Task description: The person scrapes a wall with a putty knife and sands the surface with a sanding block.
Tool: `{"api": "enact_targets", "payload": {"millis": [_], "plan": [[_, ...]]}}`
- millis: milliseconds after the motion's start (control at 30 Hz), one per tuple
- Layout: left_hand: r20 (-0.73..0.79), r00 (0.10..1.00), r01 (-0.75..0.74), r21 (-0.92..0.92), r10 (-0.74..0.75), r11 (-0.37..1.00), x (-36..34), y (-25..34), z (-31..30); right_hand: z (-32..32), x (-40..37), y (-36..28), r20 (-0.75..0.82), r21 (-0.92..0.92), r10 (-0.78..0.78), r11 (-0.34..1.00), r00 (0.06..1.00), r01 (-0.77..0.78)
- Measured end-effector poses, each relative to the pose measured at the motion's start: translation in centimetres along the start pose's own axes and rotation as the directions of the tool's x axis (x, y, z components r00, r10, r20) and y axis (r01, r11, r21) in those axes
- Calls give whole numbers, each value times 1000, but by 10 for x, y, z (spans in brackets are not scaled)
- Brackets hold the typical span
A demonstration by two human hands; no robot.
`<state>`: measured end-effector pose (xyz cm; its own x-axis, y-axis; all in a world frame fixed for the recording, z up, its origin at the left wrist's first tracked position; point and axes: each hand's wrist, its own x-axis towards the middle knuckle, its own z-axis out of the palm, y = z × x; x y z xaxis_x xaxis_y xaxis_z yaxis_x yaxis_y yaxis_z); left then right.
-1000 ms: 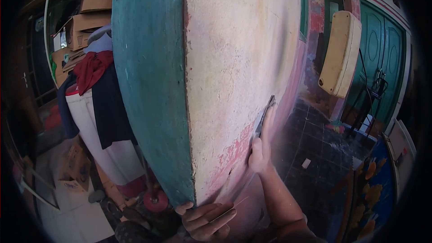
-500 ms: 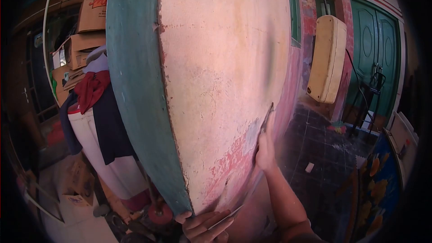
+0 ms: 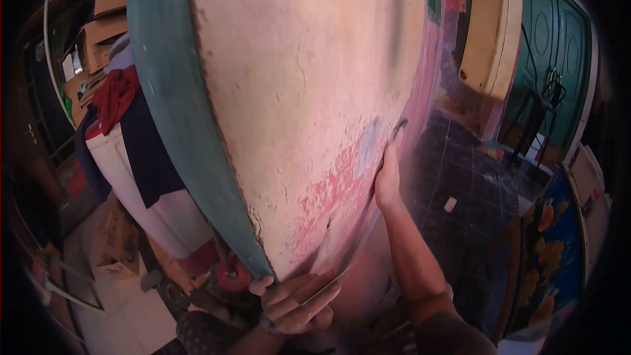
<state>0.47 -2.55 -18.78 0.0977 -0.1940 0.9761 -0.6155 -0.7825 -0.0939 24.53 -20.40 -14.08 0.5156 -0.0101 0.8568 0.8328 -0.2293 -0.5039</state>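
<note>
A pale wall (image 3: 296, 92) with peeling pink patches fills the middle, edged on its left by a green painted strip (image 3: 164, 92). At the bottom, my left hand (image 3: 299, 304) holds a thin flat piece (image 3: 322, 289) between its fingers, close to the lower end of the strip. Its thumb lies by the green edge. To the right, my right hand (image 3: 388, 174) is raised against the wall's right side, closed around a small dark tool (image 3: 399, 126) whose tip shows above the fingers. The rest of that tool is hidden by the hand.
At left, a white container (image 3: 131, 177) bears dark and red cloths, with cardboard boxes (image 3: 108, 39) behind. A green door (image 3: 559, 52), a beige hanging case (image 3: 491, 33) and a blue floral panel (image 3: 555, 250) are at right. Dark floor tiles (image 3: 440, 177) lie between.
The view has shifted, so the wall and surroundings appear further left or higher. More of my left hand and wrist shows. My right hand remains by the wall's right side, with its tool appearing higher.
</note>
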Motion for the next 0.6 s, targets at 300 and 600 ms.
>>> {"api": "enact_targets", "payload": {"millis": [300,600], "plan": [[-58,996,-71,-12,70,997,-5,-6,12,-8,-15,41,-8,49,194,980,981,-194],[-9,1000,-2,-17,1,1000,-4,-2,7,-6,-18,-27,106,-95,-151,982,983,161]]}}
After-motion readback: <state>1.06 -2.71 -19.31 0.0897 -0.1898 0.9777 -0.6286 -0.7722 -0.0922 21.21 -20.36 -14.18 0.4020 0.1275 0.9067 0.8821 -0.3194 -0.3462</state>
